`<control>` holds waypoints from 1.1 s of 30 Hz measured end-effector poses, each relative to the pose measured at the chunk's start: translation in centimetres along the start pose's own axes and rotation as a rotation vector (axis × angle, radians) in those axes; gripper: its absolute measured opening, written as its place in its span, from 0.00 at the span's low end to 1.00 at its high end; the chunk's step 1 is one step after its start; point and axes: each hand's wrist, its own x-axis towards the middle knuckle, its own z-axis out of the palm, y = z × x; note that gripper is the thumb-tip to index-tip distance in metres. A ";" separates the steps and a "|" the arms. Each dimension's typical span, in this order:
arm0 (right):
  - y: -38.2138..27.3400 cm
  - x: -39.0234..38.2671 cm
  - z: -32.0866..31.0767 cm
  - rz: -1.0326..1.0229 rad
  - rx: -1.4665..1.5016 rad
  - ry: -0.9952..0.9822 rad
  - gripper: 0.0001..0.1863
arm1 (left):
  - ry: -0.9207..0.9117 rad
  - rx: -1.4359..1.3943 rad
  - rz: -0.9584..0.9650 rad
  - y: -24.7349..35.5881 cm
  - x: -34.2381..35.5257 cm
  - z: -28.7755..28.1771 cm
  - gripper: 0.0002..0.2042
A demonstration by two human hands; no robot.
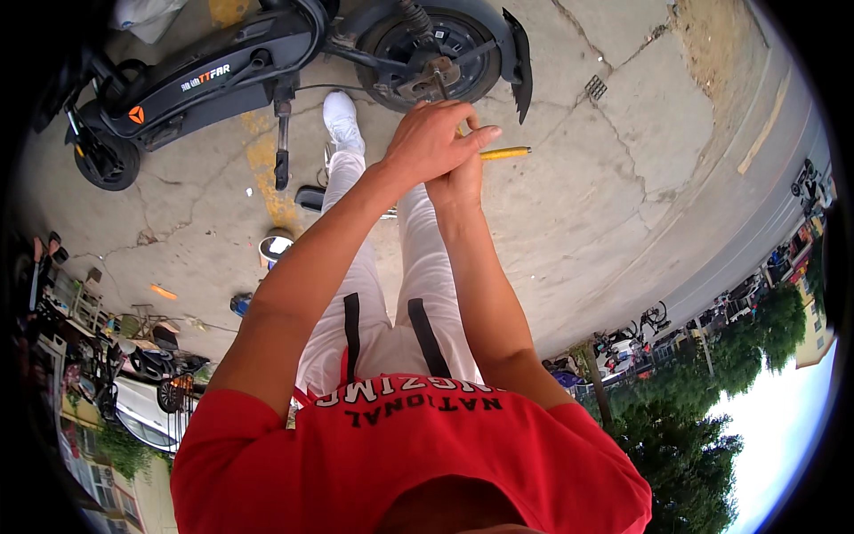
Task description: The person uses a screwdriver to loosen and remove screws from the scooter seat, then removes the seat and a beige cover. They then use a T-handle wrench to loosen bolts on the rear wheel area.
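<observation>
My left hand (pixel 434 140) is closed and lies over my right hand (pixel 458 181), which is also closed. Both grip a yellow-handled tool (pixel 505 153); its handle sticks out to the right, and the hands hide too much to tell its kind. Just beyond my fingers is the rear wheel (pixel 429 60) of a black electric scooter (pixel 205 80). A thin metal shaft (pixel 440 85) runs from near my left fingertips toward the brown metal bracket (pixel 431 78) at the wheel's hub. Whether it belongs to the tool cannot be made out.
A black mudguard (pixel 519 67) stands out behind the wheel. A crank arm with pedal (pixel 282 147) points toward me. On the cracked concrete lie a dark pad-shaped part (pixel 310 198), a round mirror-like object (pixel 275 246), a blue item (pixel 240 304) and an orange piece (pixel 164 291).
</observation>
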 end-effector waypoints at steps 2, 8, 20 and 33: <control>0.2 -0.8 1.9 -0.117 0.025 0.049 0.10 | -0.343 0.201 0.051 1.6 2.6 2.3 0.19; -2.2 -0.5 0.1 0.049 -0.314 -0.045 0.09 | -0.726 0.287 0.037 1.1 5.9 6.0 0.21; -4.6 -0.6 8.8 0.428 -3.322 -0.944 0.16 | 0.288 -2.198 -0.811 -3.7 -10.0 7.7 0.12; -0.8 -5.9 3.6 0.292 1.151 -0.091 0.39 | 0.193 -1.438 -0.371 -4.0 -9.1 8.5 0.29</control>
